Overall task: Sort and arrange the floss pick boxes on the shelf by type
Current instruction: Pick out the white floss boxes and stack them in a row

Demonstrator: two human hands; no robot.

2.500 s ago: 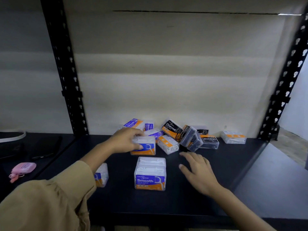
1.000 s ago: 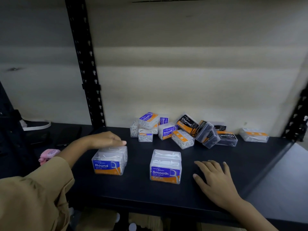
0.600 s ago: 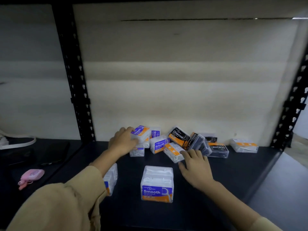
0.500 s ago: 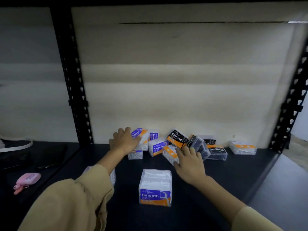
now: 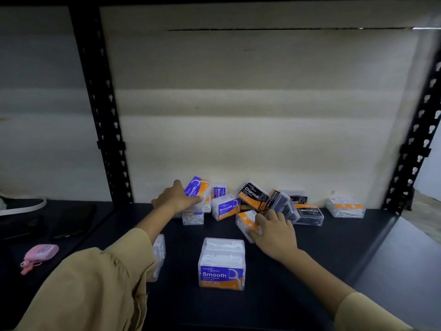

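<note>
Both hands have gone from the shelf's front to the pile at its back edge. Left hand [image 5: 177,199] now has its fingers [image 5: 196,200] curled round a tilted Smooth box [image 5: 197,189] on top of the pile, which looks lifted off the boxes under it. Right hand [image 5: 272,231] grips an orange box [image 5: 245,220]: fingers on top, thumb on the near side, label not readable. Smooth stack [image 5: 222,263] stands at front centre of the shelf [image 5: 310,259], label outward, likely the spot for that type. Another clear stack [image 5: 161,253] sits to its left, half hidden by the sleeve. Charcoal boxes [image 5: 253,195] lie jumbled at back centre, unsorted. One lone box [image 5: 344,207] sits near the back right corner. Guess: Smooth box goes onto the front stack. Orange box needs a turn to read its type.
</note>
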